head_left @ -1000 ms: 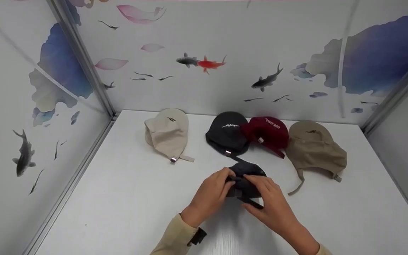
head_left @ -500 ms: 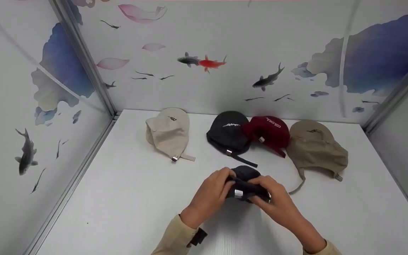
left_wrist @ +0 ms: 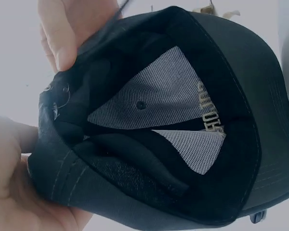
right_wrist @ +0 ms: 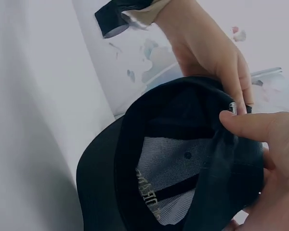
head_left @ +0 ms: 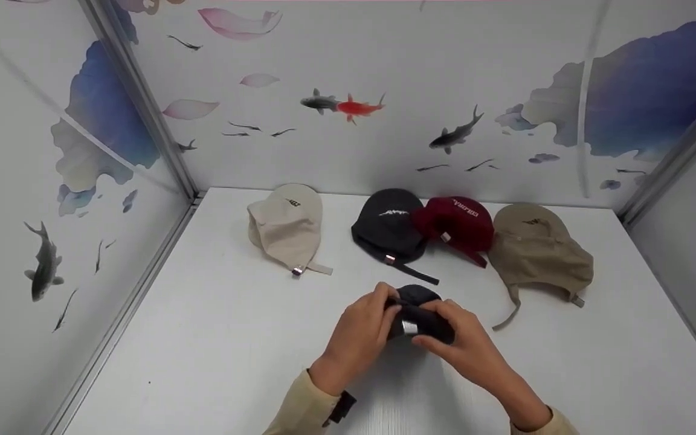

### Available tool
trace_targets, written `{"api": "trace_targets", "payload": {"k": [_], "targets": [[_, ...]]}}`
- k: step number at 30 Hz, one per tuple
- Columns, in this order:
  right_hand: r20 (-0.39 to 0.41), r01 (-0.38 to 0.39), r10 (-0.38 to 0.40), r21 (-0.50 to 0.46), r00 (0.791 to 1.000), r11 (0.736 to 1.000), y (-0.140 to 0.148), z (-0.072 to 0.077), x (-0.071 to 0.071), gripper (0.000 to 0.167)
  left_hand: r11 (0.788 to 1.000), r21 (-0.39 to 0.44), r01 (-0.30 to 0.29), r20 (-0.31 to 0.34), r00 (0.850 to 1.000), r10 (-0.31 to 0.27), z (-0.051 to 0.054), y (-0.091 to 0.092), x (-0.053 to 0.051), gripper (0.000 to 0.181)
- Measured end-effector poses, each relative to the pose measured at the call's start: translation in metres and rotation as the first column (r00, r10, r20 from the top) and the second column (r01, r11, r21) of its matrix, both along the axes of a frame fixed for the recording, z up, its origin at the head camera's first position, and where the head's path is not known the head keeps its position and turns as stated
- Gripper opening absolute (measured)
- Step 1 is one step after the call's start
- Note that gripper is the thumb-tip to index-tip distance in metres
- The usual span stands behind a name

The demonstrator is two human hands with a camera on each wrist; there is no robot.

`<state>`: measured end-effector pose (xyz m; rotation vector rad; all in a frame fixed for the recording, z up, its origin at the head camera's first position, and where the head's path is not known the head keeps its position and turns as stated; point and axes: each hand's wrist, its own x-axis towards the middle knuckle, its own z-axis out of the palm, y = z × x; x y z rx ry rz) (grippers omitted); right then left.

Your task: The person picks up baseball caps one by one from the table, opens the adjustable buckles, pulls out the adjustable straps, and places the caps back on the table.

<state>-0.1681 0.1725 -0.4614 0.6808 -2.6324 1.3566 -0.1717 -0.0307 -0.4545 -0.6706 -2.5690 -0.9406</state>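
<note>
Black-looking cloth bunches between two hands: a dark cap point(head_left: 429, 324) is held near the front middle of the white table point(head_left: 221, 344), on the wearer's side of four other caps. The left hand point(head_left: 355, 331) pinches its edge between thumb and fingers; the right hand point(head_left: 467, 343) grips the opposite side, fingers above and thumb below. From the head camera, little more than a folded outside shows, with a bright patch point(head_left: 409, 327) that might be metal or a label; glare makes it hard to say.

The left wrist camera looks straight into the crown instead, where pale mesh lining point(left_wrist: 156, 91), an eyelet point(left_wrist: 141, 105) and gold-toned lettering point(left_wrist: 211, 113) appear, with the brim point(left_wrist: 267, 110) pointing away from the hands. The right wrist camera adds a small shiny buckle point(right_wrist: 233, 108) close to the right thumb, which presses on the cloth.

Only the head view sets out the row behind: a cream cap point(head_left: 287, 226) well apart at left, then a charcoal cap point(head_left: 387, 232), overlapped by a dark red cap point(head_left: 460, 226), and an olive-brown cap point(head_left: 538, 257) right beside that one.
</note>
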Motion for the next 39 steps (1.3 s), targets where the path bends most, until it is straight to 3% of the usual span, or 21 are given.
{"api": "trace_targets", "payload": {"k": [3,6,8,12,13,15,16,21,25,29,39], "targets": [[0.033,-0.030,0.031,-0.035,0.999,0.999,0.002,0.001,-0.002,0.033,1.000,0.031,-0.008,-0.053,0.999,0.009,-0.001,-0.002,0.002,0.017],[0.052,-0.036,0.038,-0.052,0.998,0.998,0.003,0.002,-0.003,0.033,0.998,0.034,-0.048,-0.173,0.983,0.053,-0.003,-0.003,0.006,0.025],[0.057,-0.038,0.041,-0.056,0.998,0.998,0.003,0.002,-0.003,0.033,0.995,0.017,-0.095,-0.278,0.956,0.096,-0.003,-0.002,0.010,0.029],[0.043,-0.045,0.047,-0.044,0.998,0.998,0.002,0.004,-0.004,0.032,0.982,-0.037,-0.187,-0.460,0.875,0.150,-0.005,0.001,0.017,0.026],[0.036,-0.048,0.049,-0.039,0.998,0.998,0.001,0.004,-0.004,0.032,0.980,-0.050,-0.193,-0.485,0.863,0.145,-0.006,0.002,0.019,0.024],[0.021,-0.052,0.053,-0.027,0.998,0.998,0.000,0.004,-0.004,0.030,0.980,-0.070,-0.187,-0.502,0.855,0.127,-0.008,0.004,0.020,0.022],[0.009,-0.053,0.053,-0.022,0.999,0.998,0.000,0.003,-0.005,0.028,0.980,-0.080,-0.181,-0.498,0.859,0.118,-0.009,0.005,0.020,0.022],[-0.064,-0.057,0.056,-0.027,0.996,0.998,-0.002,-0.001,-0.004,0.016,0.983,-0.085,-0.162,-0.410,0.905,0.114,-0.013,0.008,0.020,0.018],[-0.120,-0.065,0.056,-0.070,0.991,0.995,-0.003,-0.005,-0.004,0.013,0.983,-0.077,-0.168,-0.347,0.928,0.131,-0.014,0.010,0.021,0.026],[-0.155,-0.081,0.062,-0.120,0.986,0.989,-0.005,-0.007,-0.004,0.013,0.980,-0.058,-0.193,-0.298,0.940,0.167,-0.014,0.012,0.022,0.032],[-0.147,-0.092,0.068,-0.167,0.987,0.982,-0.008,-0.016,-0.003,0.014,0.967,-0.073,-0.244,-0.231,0.947,0.222,-0.011,0.014,0.025,0.029]]}}
